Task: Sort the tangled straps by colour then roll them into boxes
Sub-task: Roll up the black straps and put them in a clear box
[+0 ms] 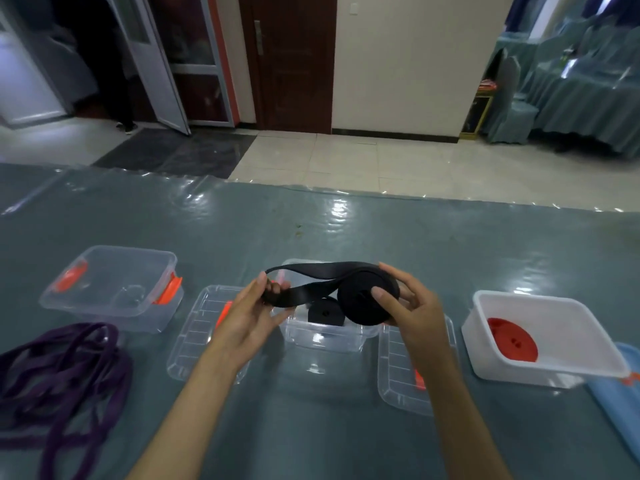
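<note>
two hands are working one black strap over the middle of the table. nearest the camera, the forearms lead up to them; a tangle of purple strap (59, 368) lies loose on the table (311, 427) at the near left, not yet rolled. the left hand (249, 313) has its fingers curled round the loose tail (301, 289) of the black strap, thumb on top. the right hand (412, 306) pinches the black roll (363, 299), thumb on its flat face and fingers wrapped behind the rim. the roll hangs just above the clear middle box (325, 336), where a smaller black roll (325, 311) already sits.

little tail is left, so the step seems close to done. to finish it well, the left hand should keep the tail flat and lightly taut, feeding it in line with the roll's edge so the coil does not cone sideways. the thumb on the face looks like what stops the layers loosening; it should hold until the end is wound on, then lower the roll beside the other one.

two clear lids lie flat either side of that box. farther left stands a clear box with orange clips (110, 289), farther right a white box (540, 341) holding a red roll (512, 339). beyond lies bare floor.
</note>
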`<state>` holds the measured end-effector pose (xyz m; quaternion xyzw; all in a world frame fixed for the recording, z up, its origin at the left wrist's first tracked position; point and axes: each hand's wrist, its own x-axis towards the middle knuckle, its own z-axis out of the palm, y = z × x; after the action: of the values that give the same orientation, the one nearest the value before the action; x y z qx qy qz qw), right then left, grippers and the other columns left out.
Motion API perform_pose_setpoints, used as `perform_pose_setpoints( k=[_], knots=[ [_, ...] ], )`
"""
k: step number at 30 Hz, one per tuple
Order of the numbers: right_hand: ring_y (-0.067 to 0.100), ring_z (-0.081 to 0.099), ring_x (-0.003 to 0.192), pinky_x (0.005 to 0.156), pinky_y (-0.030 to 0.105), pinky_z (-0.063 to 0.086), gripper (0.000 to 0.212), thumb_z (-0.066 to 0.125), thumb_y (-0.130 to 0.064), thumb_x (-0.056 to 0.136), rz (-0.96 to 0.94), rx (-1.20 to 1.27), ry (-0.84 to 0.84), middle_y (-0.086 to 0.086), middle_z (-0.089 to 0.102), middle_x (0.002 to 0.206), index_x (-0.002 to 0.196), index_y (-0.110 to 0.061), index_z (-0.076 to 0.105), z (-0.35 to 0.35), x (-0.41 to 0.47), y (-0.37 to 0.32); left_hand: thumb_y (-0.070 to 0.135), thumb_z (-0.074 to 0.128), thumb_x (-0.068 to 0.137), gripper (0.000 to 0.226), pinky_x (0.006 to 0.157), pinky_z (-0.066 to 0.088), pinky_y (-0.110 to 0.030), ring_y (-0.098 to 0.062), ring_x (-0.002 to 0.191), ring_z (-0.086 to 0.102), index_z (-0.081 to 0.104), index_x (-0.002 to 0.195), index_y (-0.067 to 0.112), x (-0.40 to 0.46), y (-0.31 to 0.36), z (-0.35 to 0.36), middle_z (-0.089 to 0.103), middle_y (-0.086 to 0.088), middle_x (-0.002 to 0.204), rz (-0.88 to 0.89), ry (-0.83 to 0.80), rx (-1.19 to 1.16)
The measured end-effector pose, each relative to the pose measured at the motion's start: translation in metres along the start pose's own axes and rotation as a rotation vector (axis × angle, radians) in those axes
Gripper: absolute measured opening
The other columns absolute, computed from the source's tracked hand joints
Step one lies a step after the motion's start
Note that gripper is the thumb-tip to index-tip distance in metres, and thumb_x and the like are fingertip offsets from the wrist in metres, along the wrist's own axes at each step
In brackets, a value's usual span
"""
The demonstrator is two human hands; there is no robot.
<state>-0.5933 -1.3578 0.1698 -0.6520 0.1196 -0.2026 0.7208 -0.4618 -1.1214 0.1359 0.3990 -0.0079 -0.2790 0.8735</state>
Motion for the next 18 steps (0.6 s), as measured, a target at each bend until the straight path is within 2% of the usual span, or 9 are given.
perform_pose_setpoints(
  k=[3, 5, 7, 9, 11, 12, 14, 16, 18],
  knots=[
    [0.024, 0.076, 0.105, 0.089, 0.042, 0.063, 0.038, 0.072, -0.004, 0.093, -0.007, 0.004, -0.057, 0.006, 0.079, 0.111, 0.129, -0.017, 0.069, -0.011, 0.004, -0.003, 0.038, 0.082, 0.082, 0.031, 0.114, 0.047, -0.047, -0.032, 0.121, 0.062, 0.068, 0.073, 0.011, 0.009, -0.009, 0.007, 0.063, -0.007, 0.076, 0.004, 0.171, -0.108],
    [0.025, 0.076, 0.105, 0.088, 0.041, 0.063, 0.038, 0.072, -0.003, 0.093, -0.024, 0.019, -0.102, 0.007, 0.079, 0.112, 0.128, -0.016, 0.069, -0.02, 0.007, -0.008, 0.04, 0.079, 0.085, 0.033, 0.104, 0.054, -0.04, -0.032, 0.124, 0.064, 0.079, 0.091, 0.007, 0.012, -0.016, 0.009, 0.075, -0.014, 0.102, -0.02, 0.256, -0.022],
    [0.025, 0.076, 0.105, 0.088, 0.039, 0.063, 0.038, 0.072, -0.001, 0.092, -0.051, 0.007, -0.157, 0.008, 0.079, 0.112, 0.128, -0.014, 0.069, -0.028, 0.011, -0.012, 0.047, 0.071, 0.092, 0.045, 0.095, 0.057, -0.04, -0.028, 0.116, 0.068, 0.077, 0.115, 0.008, 0.008, -0.024, 0.014, 0.072, -0.017, 0.127, -0.046, 0.31, 0.182],
    [0.023, 0.076, 0.105, 0.088, 0.036, 0.063, 0.039, 0.074, -0.001, 0.091, -0.079, -0.035, -0.214, 0.006, 0.078, 0.113, 0.127, -0.014, 0.07, -0.035, 0.016, -0.014, 0.048, 0.062, 0.1, 0.037, 0.094, 0.055, -0.037, -0.024, 0.119, 0.067, 0.072, 0.121, 0.018, -0.001, -0.029, 0.03, 0.073, -0.005, 0.125, -0.01, 0.37, 0.447],
    [0.02, 0.076, 0.105, 0.089, 0.033, 0.062, 0.039, 0.076, -0.001, 0.09, -0.091, -0.083, -0.273, 0.001, 0.079, 0.113, 0.126, -0.018, 0.072, -0.04, 0.021, -0.015, 0.05, 0.065, 0.098, 0.036, 0.104, 0.05, -0.035, -0.012, 0.125, 0.063, 0.067, 0.126, 0.028, -0.008, -0.03, 0.051, 0.07, 0.01, 0.127, 0.153, 0.398, 0.682],
    [0.019, 0.076, 0.105, 0.09, 0.033, 0.062, 0.04, 0.077, -0.002, 0.09, -0.088, -0.097, -0.299, -0.001, 0.079, 0.113, 0.125, -0.02, 0.073, -0.042, 0.022, -0.015, 0.049, 0.065, 0.098, 0.038, 0.11, 0.047, -0.033, -0.003, 0.126, 0.06, 0.064, 0.132, 0.031, -0.01, -0.027, 0.064, 0.066, 0.016, 0.131, 0.254, 0.358, 0.784],
    [0.019, 0.076, 0.104, 0.092, 0.033, 0.061, 0.04, 0.078, -0.003, 0.089, -0.081, -0.108, -0.337, -0.002, 0.079, 0.111, 0.123, -0.024, 0.073, -0.047, 0.023, -0.017, 0.041, 0.066, 0.099, 0.041, 0.116, 0.04, -0.029, 0.005, 0.131, 0.054, 0.059, 0.139, 0.035, -0.014, -0.019, 0.095, 0.062, 0.021, 0.138, 0.359, 0.109, 0.968],
    [0.018, 0.076, 0.106, 0.092, 0.032, 0.061, 0.042, 0.077, -0.003, 0.089, -0.08, -0.09, -0.365, -0.003, 0.079, 0.113, 0.123, -0.025, 0.072, -0.052, 0.022, -0.019, 0.032, 0.072, 0.096, 0.046, 0.118, 0.037, -0.028, 0.002, 0.134, 0.054, 0.06, 0.14, 0.03, -0.014, -0.014, 0.123, 0.064, 0.015, 0.138, 0.296, -0.154, 1.131],
    [0.019, 0.076, 0.106, 0.09, 0.032, 0.061, 0.044, 0.077, -0.003, 0.088, -0.075, -0.071, -0.375, -0.002, 0.079, 0.114, 0.126, -0.025, 0.07, -0.059, 0.02, -0.023, 0.022, 0.082, 0.089, 0.043, 0.113, 0.045, -0.032, -0.007, 0.125, 0.064, 0.069, 0.13, 0.019, -0.009, -0.011, 0.141, 0.073, 0.006, 0.126, 0.25, -0.28, 1.221]
  ],
)
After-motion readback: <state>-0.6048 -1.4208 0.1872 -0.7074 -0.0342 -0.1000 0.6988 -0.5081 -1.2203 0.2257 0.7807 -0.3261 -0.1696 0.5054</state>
